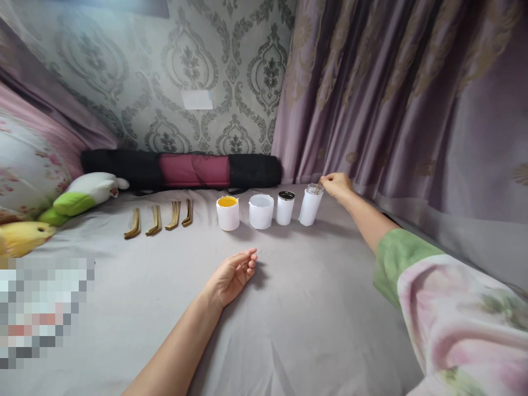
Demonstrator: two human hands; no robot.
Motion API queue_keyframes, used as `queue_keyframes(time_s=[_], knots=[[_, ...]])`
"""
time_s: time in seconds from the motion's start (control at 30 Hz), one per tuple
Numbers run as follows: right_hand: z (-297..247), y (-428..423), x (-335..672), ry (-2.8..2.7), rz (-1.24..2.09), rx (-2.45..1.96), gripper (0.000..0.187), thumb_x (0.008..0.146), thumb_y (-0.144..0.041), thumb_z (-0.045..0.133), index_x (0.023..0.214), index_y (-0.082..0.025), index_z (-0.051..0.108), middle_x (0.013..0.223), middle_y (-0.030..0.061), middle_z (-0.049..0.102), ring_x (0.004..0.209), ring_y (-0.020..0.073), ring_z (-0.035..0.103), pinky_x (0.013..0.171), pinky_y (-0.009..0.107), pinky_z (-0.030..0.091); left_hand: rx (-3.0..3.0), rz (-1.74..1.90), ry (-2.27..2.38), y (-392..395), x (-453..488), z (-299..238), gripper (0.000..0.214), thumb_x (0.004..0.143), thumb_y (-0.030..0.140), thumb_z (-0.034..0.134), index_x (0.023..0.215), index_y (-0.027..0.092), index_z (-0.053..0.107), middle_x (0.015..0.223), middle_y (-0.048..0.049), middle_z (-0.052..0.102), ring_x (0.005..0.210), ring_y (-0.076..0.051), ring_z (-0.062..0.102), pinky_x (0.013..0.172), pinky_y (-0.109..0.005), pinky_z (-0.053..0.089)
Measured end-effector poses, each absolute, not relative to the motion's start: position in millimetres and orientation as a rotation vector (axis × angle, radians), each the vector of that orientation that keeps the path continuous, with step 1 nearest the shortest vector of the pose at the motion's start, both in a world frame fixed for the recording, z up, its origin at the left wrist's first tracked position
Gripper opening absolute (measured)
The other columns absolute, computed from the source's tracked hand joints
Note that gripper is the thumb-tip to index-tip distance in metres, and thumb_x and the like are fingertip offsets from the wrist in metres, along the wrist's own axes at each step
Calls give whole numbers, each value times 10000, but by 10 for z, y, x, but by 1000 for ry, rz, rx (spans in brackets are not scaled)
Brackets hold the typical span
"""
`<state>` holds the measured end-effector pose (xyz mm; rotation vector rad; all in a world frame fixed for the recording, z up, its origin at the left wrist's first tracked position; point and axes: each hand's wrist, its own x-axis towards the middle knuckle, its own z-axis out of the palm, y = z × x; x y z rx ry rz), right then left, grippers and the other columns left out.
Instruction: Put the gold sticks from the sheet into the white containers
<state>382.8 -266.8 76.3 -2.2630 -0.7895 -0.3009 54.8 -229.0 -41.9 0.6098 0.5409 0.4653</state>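
My right hand (338,186) reaches to the rim of the tall white-wrapped clear jar (311,208), the rightmost in a row of containers. Its fingers are pinched at the jar's mouth around something thin and brownish, mostly hidden. Palm turned sideways, my left hand (235,275) rests on the sheet with loosely bent fingers and holds nothing. Beyond it stand a white tub with a yellow inside (228,218), a wider white tub (261,213) and a narrow white can with a dark inside (284,212). All the containers stand upright, apart from one another.
Several bundles of bent brass-coloured rods (153,221) lie in a row at left. A black and maroon roll (193,169) lies along the wall. Plush toys (84,195) sit at far left, and a purple curtain (371,110) hangs at right. Grey sheet (313,308) covers the surface.
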Motion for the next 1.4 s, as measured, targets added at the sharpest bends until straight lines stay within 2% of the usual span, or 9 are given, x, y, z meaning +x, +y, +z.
queue_keyframes(time_s=[0.33,0.63,1.03,1.4], knots=[[793,-2584,3936,-768,-257,-2284,217,698,-370,544,706,-184,655,621,62,611,756,207,593,698,308,459,607,458,539,-2284,557,-426,171,744,85,572,914,69,580,740,-55,565,571,-57,530,483,-151,456],[811,-2531,3972,-800,-313,-2330,183,666,-340,582,722,-183,658,771,75,647,807,212,592,730,326,457,598,460,542,-2282,562,-413,164,747,79,566,910,72,583,736,-60,572,567,-60,533,483,-153,459],[849,-2468,3993,-823,-256,-2314,218,651,-343,596,754,-163,661,785,97,634,829,248,586,738,374,455,600,456,540,-2274,563,-421,161,753,89,564,913,76,578,734,-52,568,570,-56,533,493,-153,462],[804,-2492,4000,-782,-234,-2253,185,642,-335,596,655,-157,647,571,65,578,788,244,589,746,361,472,596,456,539,-2277,562,-418,168,748,86,569,915,72,581,739,-54,566,571,-58,531,497,-155,467]])
